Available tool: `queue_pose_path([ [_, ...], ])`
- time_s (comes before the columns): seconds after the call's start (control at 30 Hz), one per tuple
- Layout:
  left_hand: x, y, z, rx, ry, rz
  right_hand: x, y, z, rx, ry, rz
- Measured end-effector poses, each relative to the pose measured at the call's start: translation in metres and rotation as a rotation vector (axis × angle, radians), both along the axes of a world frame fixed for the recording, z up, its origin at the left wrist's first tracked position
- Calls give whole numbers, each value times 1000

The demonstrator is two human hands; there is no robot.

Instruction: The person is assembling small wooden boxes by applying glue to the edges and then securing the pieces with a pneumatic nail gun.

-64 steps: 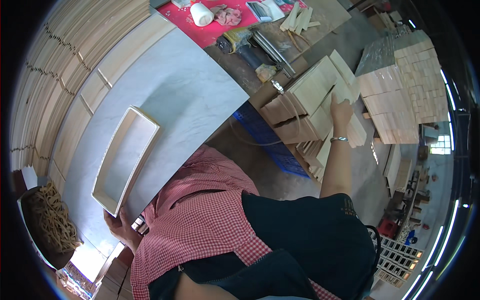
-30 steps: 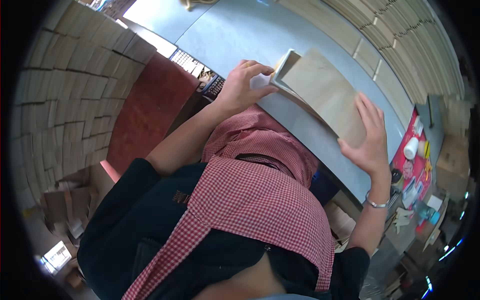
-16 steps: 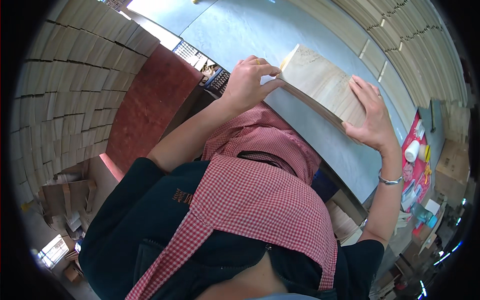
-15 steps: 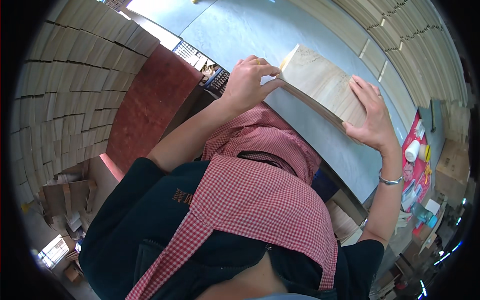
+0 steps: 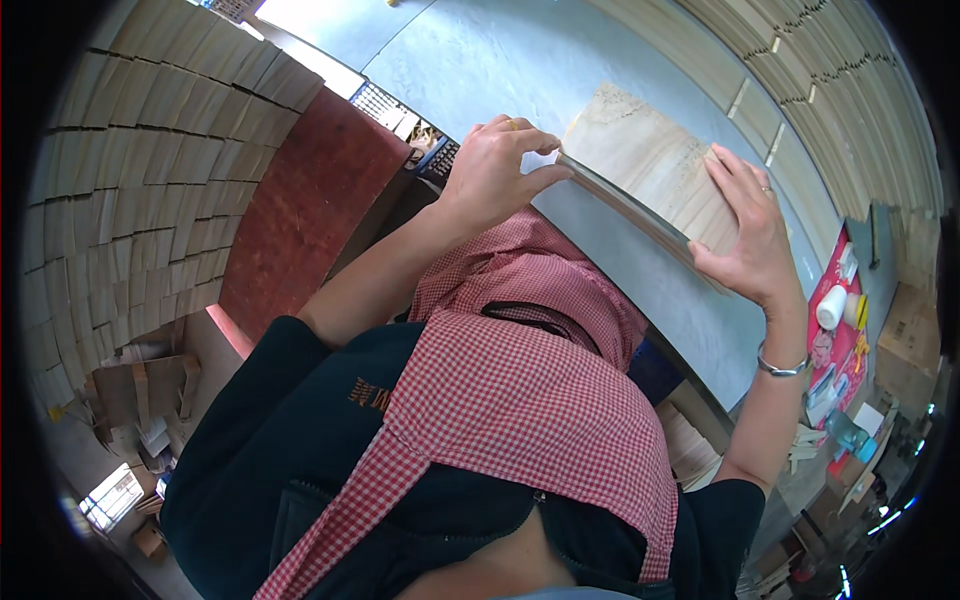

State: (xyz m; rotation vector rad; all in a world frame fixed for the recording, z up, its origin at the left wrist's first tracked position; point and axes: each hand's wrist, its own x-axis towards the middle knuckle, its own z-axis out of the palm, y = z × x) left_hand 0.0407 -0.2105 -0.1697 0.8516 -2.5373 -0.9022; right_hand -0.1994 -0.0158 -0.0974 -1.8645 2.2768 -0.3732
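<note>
A short stack of pale wooden boards (image 5: 640, 160) lies slantwise over the grey-blue tabletop (image 5: 440, 70), with a dark gap along its near long side under the top board. My right hand (image 5: 745, 230) grips the stack's right end, fingers over the top and thumb at the near edge. At the left near corner is my left hand (image 5: 495, 170), its thumb and forefinger on either side of the board's corner, the other fingers curled. Whatever lies beneath the boards is hidden.
Tall stacks of wooden pieces (image 5: 150, 150) rise at the left beside a reddish-brown board (image 5: 300, 190). More stacked slats (image 5: 840, 80) line the far right. A white bottle (image 5: 831, 307) and a clear blue-capped bottle (image 5: 850, 436) stand at the right. Blue baskets (image 5: 437, 160) sit by the table edge.
The top board has tipped flatter, and the gap beneath its near edge has become plainer. My left thumb and forefinger have parted slightly. Both hands stay at the same ends.
</note>
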Motion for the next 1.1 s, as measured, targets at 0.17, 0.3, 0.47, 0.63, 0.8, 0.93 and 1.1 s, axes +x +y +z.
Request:
queue_pose_path([
  [0.17, 0, 0, -3, -82, 2, -36, -1, 1, -5, 21, -23, 2],
  [0.3, 0, 0, -8, -242, 46, -77, -1, 5, -7, 20, -29, -4],
  [0.47, -3, 1, -9, -416, 85, -113, -1, 10, -12, 2, -55, -11],
  [0.63, -6, 1, -2, -457, 56, -130, -1, 11, -22, -4, -68, -25],
  [0.8, -7, 2, 3, -466, 18, -140, -4, 13, -30, -18, -39, -9],
  [0.93, -7, 3, 4, -445, 15, -141, -7, 15, -33, -4, -31, 10],
  [1.1, -7, 1, 1, -407, 27, -149, -2, 11, -37, 7, -62, -54],
])
